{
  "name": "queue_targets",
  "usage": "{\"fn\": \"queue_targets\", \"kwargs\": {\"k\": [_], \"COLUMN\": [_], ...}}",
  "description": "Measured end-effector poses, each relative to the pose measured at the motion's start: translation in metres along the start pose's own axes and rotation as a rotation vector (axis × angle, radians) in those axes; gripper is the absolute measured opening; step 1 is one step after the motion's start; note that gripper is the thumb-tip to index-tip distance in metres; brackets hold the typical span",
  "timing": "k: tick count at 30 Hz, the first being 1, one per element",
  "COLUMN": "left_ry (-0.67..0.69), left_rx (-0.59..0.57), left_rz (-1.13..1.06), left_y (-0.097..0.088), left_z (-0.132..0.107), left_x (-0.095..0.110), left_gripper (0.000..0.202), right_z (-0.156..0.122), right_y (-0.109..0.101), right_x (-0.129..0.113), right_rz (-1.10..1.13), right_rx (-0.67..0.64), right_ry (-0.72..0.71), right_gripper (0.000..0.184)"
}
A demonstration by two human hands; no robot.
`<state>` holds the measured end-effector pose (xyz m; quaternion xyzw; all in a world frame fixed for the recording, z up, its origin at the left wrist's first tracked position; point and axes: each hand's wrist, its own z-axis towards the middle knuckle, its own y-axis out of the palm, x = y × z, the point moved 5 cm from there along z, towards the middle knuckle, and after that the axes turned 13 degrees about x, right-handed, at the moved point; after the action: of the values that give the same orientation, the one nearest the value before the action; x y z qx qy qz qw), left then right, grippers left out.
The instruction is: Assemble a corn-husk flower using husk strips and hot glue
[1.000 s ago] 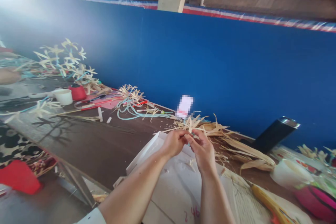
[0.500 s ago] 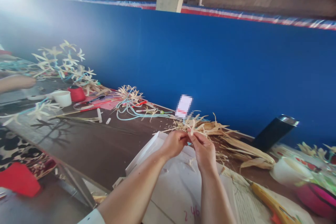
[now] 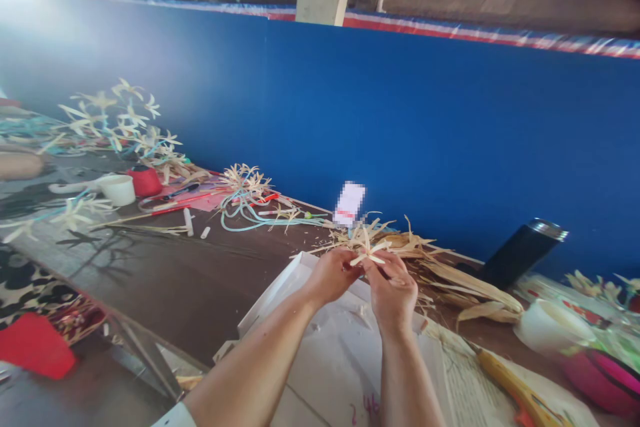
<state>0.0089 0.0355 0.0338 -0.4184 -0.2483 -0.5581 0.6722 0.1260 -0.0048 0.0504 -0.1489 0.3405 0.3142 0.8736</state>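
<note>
My left hand (image 3: 333, 275) and my right hand (image 3: 394, 290) meet over a white box lid (image 3: 280, 293) on the brown table. Both pinch a small pale straw flower (image 3: 367, 250) with thin spread petals, held just above the fingertips. Behind the hands lies a heap of dry corn husk strips (image 3: 440, 267). Both hands are closed on the flower's base.
A black flask (image 3: 520, 253) leans at the right, with a white cup (image 3: 550, 327) and a yellow tool (image 3: 510, 383) nearer. Finished straw flowers (image 3: 120, 120), a white cup (image 3: 119, 188), a red spool (image 3: 145, 181) and teal cords (image 3: 250, 210) lie at the left. Another person's hand (image 3: 20, 163) shows far left.
My right hand has turned and shifted slightly right, and the flower's petals now spread out above the fingers. The other person's hand at far left has drawn back.
</note>
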Motion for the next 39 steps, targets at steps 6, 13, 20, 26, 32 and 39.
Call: {"fn": "queue_targets", "kwargs": {"k": [6,13,20,26,32,39], "left_ry": [-0.032,-0.04,-0.038,-0.062,-0.041,0.041], "left_rx": [-0.017,0.021,0.039,0.027,0.004,0.042], "left_rz": [-0.018,-0.07,-0.18,-0.188,-0.124,-0.122], "left_y": [0.001,0.001,-0.003,0.0,0.003,-0.005], "left_z": [-0.002,-0.003,-0.002,-0.003,-0.003,-0.002], "left_x": [0.0,0.002,0.007,0.007,0.002,0.009], "left_gripper": [0.021,0.02,0.012,0.009,0.021,0.013], "right_z": [0.001,-0.001,-0.003,-0.003,-0.001,-0.003], "right_y": [-0.002,0.005,0.006,0.005,0.003,0.007], "right_x": [0.0,0.012,0.005,0.002,0.006,0.008], "right_rz": [-0.008,0.169,0.182,0.145,0.186,0.28], "right_rx": [0.019,-0.102,-0.164,-0.198,-0.153,-0.17], "right_ry": [0.014,0.154,0.16,0.142,0.218,0.295], "right_gripper": [0.015,0.018,0.015,0.016,0.021,0.023]}}
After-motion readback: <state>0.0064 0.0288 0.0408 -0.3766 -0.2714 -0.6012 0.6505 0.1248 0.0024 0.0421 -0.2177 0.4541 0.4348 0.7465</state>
